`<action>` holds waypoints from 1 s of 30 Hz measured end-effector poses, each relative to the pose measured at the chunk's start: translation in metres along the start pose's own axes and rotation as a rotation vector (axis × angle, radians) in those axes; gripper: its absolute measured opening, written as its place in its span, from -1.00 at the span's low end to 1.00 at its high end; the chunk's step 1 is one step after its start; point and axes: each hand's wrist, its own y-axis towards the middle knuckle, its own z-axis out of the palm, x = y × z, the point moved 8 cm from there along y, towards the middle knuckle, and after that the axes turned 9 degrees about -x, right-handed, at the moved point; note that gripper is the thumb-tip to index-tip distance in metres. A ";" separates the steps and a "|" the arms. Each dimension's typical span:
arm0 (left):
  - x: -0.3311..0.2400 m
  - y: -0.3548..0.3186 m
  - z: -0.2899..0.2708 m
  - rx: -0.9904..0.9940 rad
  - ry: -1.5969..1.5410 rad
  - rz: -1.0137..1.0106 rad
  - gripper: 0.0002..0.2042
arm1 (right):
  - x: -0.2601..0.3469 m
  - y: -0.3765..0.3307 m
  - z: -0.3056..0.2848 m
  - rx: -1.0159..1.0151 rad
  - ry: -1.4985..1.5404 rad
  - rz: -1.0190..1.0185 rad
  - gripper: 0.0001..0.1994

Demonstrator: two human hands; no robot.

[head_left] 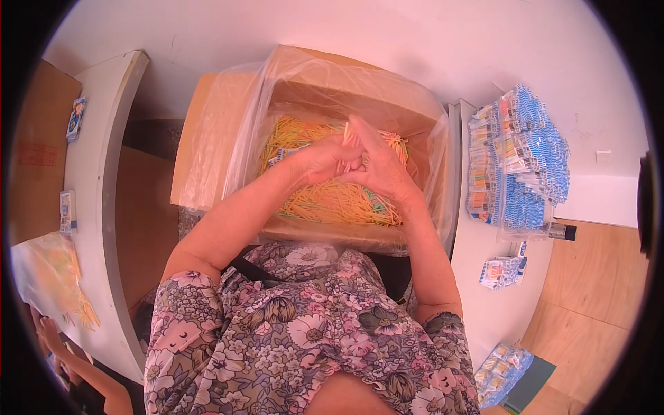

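Observation:
In front of me stands a cardboard box [325,235] lined with clear plastic. Loose thin sticks [311,202], mostly yellow and orange with some green, fill its bottom. Over them my two hands meet, with a small bunch of pale pink and yellow thin sticks [348,138] between them. My left hand [321,159] has its fingers curled around the bunch. My right hand [384,169] is closed against the bunch from the other side, fingers pointing up. A small blue-and-white packet [280,153] lies on the sticks, partly behind my left forearm.
On the right-hand white table [477,249] several blue-and-white packets [529,138] stand stacked, with smaller piles [503,272] nearer me. Left, another white table [93,207] bears a clear bag of yellow sticks [52,270]. Another person's arm [93,377] shows at lower left.

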 end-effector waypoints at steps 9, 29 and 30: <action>-0.003 -0.002 0.002 -0.118 0.153 0.018 -0.68 | -0.003 -0.004 0.016 -0.028 -0.120 -0.166 -0.18; -0.003 -0.008 -0.003 -0.325 0.340 -0.033 -0.86 | -0.003 0.001 -0.002 -0.168 0.207 -0.055 -0.37; -0.005 -0.010 0.004 -0.321 0.342 -0.036 -0.86 | -0.018 0.001 -0.007 -0.235 0.202 0.046 -0.49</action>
